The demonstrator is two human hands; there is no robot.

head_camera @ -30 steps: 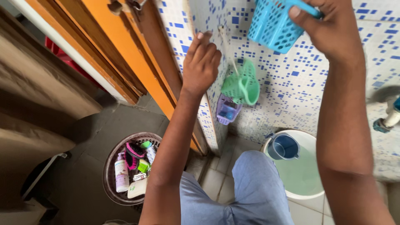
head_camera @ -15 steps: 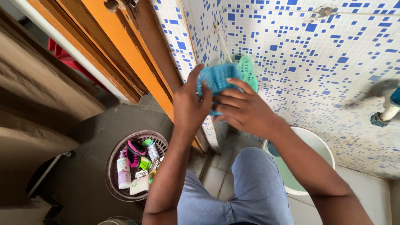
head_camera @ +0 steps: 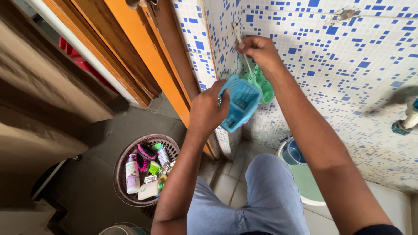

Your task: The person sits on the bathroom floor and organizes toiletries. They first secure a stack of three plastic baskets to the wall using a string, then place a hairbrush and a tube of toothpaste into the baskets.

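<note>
My left hand (head_camera: 210,107) grips a small blue plastic basket (head_camera: 241,102) by its side, holding it against the tiled wall corner. My right hand (head_camera: 260,51) is higher up, pinching a thin white string (head_camera: 243,47) that hangs from a nail in the blue and white mosaic wall (head_camera: 348,65). A green plastic holder (head_camera: 264,85) hangs on that string, just behind the blue basket and under my right hand.
A round brown basket (head_camera: 121,163) with a bottle, brushes and soap sits on the grey floor at the left. An orange door frame (head_camera: 143,52) runs beside the wall. A white bucket (head_camera: 305,182) with a blue scoop stands at the right, near a tap (head_camera: 405,122).
The blue basket came down from my raised right hand to the wall corner and is now in my left hand. My right hand moved up to the string.
</note>
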